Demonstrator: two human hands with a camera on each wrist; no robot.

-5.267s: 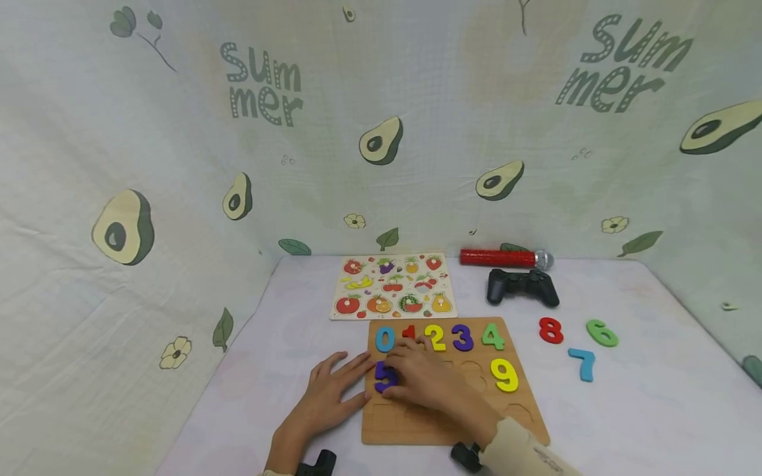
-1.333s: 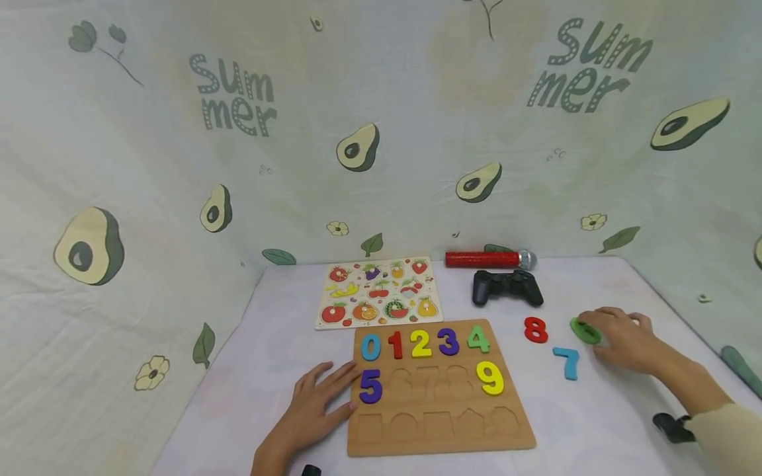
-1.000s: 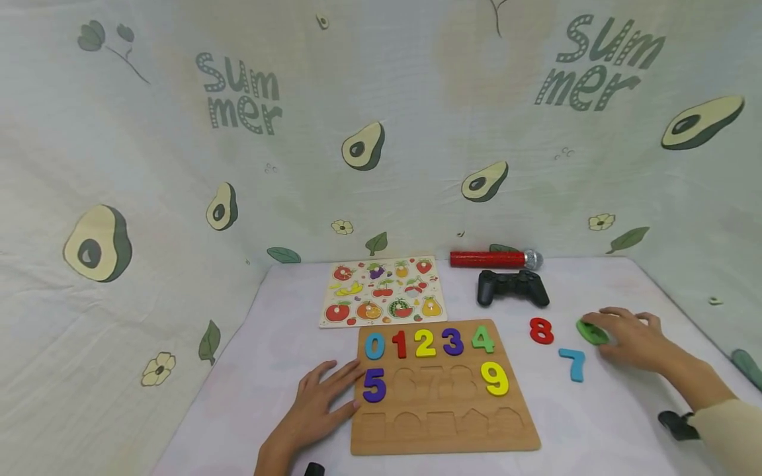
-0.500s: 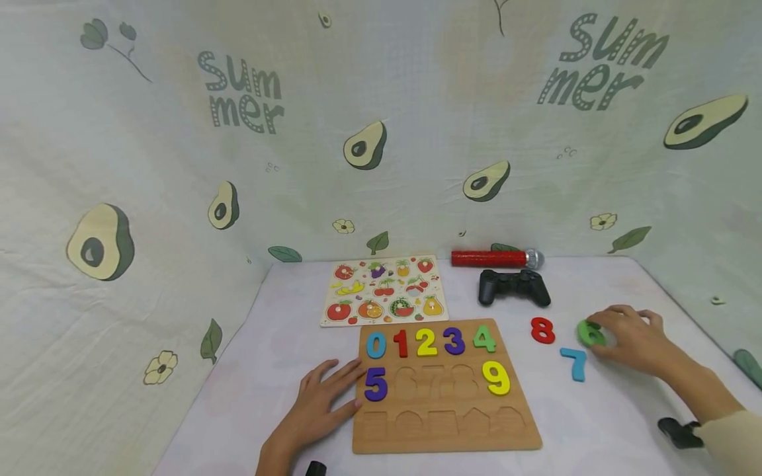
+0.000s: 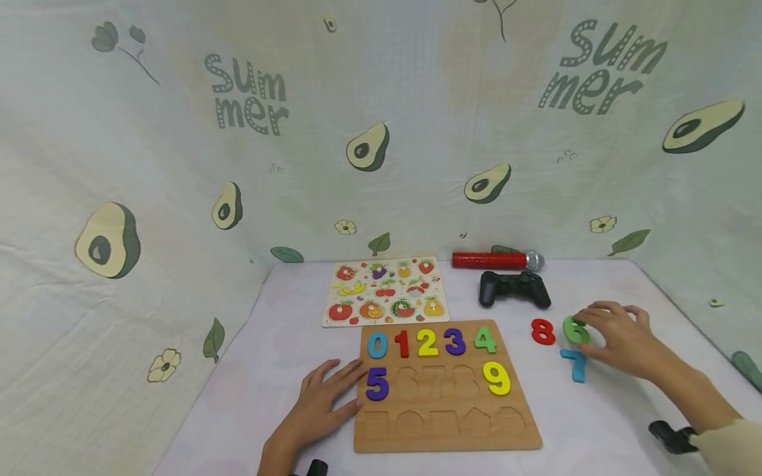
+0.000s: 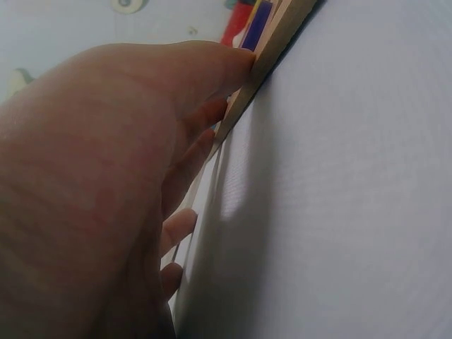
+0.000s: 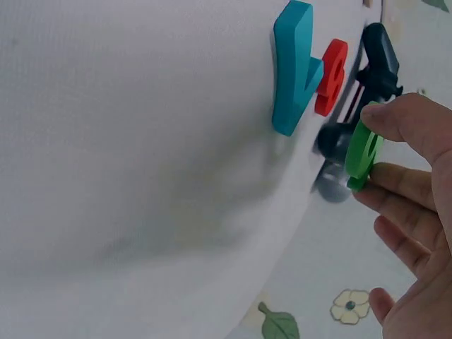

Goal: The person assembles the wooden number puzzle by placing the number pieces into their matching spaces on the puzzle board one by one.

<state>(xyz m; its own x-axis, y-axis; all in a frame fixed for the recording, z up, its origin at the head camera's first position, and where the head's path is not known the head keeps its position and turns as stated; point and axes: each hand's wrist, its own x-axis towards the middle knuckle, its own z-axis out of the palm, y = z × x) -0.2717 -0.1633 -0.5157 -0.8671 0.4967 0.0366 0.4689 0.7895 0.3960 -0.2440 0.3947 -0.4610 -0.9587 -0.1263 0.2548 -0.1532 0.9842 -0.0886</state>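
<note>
The 6 (image 7: 358,148) was pinched by the right hand (image 5: 619,338). The 7 (image 5: 578,371), just beside this hand, was liable to be knocked if the 6 was carried too low. The board (image 5: 440,404) was touched by the left hand (image 5: 318,404), fingers extended.

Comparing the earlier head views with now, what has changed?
The right hand has left the purple 5, which lies in the number board, and moved right to the green 6. It now pinches the 6, lifted and shifted left, toward the board. Unchanged: the left hand at the board's left edge, the red 8 and the blue 7.
</note>
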